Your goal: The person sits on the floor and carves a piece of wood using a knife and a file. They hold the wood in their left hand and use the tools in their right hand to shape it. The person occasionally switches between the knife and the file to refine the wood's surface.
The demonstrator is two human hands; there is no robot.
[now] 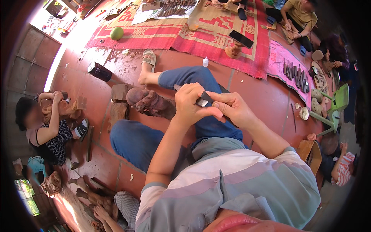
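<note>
Both hands meet above my right thigh. My left hand (pixel 190 104) is closed round a slim metal tool, perhaps a chisel; its grey tip (pixel 177 87) sticks out past the knuckles, and the rest is mostly hidden. Between the hands shows a dark flat block (pixel 206 97) with a pale, shiny patch on its lower face. My right hand (pixel 231 109) pinches this block between thumb and fingers. Whether tool and block touch cannot be made out. A reddish-brown carved piece of wood (pixel 150 102) lies beside my left hand, between my legs.
Wooden blocks (pixel 120 101) and a black can (pixel 99 72) stand to the left. Ahead are a small white bottle (pixel 205 61), a red mat (pixel 216 34), a phone (pixel 241 39) and a green fruit (pixel 116 33). Tools lie on pink cloth (pixel 276 58) near a green chair (pixel 340 98). Several people sit around.
</note>
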